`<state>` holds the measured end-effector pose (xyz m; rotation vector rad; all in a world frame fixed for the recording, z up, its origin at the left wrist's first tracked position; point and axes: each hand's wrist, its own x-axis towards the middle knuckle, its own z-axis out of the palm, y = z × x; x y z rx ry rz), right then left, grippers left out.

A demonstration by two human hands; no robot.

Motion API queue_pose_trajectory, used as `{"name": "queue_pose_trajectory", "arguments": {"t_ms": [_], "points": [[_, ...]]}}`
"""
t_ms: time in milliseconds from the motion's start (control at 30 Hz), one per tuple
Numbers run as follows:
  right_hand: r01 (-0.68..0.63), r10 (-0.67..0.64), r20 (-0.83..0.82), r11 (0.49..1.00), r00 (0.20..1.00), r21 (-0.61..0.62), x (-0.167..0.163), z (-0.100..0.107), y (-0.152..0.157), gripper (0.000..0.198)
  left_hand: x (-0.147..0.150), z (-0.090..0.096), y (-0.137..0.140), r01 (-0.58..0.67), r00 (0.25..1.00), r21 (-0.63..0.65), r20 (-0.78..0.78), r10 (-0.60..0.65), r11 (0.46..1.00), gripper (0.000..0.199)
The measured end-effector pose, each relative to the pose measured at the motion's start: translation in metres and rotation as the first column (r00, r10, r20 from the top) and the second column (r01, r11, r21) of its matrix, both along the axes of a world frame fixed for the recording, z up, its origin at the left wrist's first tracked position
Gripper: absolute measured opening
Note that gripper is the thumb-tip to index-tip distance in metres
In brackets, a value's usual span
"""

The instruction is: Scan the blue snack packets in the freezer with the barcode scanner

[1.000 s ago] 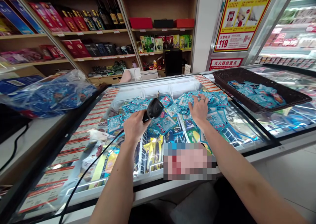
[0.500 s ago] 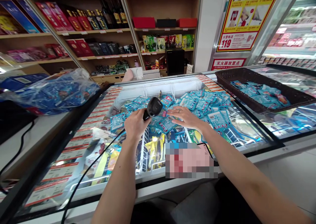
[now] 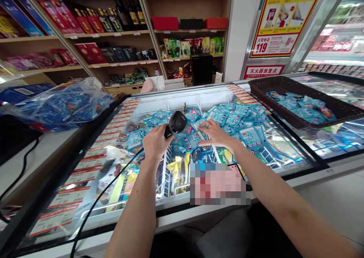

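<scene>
My left hand [image 3: 155, 142] is wrapped round the handle of a black corded barcode scanner [image 3: 178, 122], its head tilted over the glass lid. Just to the right, my right hand [image 3: 218, 133] lies palm down with fingers apart at the near edge of the packets; it holds nothing I can see. Small blue packets [image 3: 251, 136] are spread in a loose heap on the glass top of a chest freezer [image 3: 170, 224]. One packet [image 3: 193, 139] lies between my two hands. The scanner's cable [image 3: 98, 202] runs down toward the front left.
A brown plastic basket [image 3: 309, 127] with more blue packets stands at the right. A clear bag [image 3: 93, 99] of blue packs lies at the left. A blurred-out phone [image 3: 237, 171] rests at the front edge. Stocked shelves [image 3: 108, 36] stand behind.
My right hand has shifted slightly, its fingers more bent. The scanner in my left hand stays almost where it was. The packets look the same.
</scene>
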<state>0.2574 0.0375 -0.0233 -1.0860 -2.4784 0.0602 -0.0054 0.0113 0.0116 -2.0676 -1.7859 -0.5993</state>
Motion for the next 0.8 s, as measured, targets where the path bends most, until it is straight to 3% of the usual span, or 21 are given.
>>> {"name": "queue_pose_trajectory", "arguments": {"t_ms": [100, 300, 800], "points": [[0.035, -0.036, -0.071, 0.999, 0.997, -0.016, -0.001, -0.002, 0.002, 0.068, 0.001, 0.000, 0.000, -0.003, 1.000, 0.008, 0.004, 0.003, 1.000, 0.036], [0.235, -0.233, -0.265, 0.972, 0.936, -0.025, 0.000, -0.004, 0.007, 0.065, 0.004, -0.002, -0.001, 0.053, 0.996, 0.015, 0.067, -0.054, 0.999, 0.038], [0.343, -0.398, -0.427, 0.917, 0.812, -0.203, 0.006, -0.015, 0.022, 0.060, 0.014, 0.000, -0.006, 0.136, 0.984, 0.011, 0.114, -0.137, 0.991, 0.038]]}}
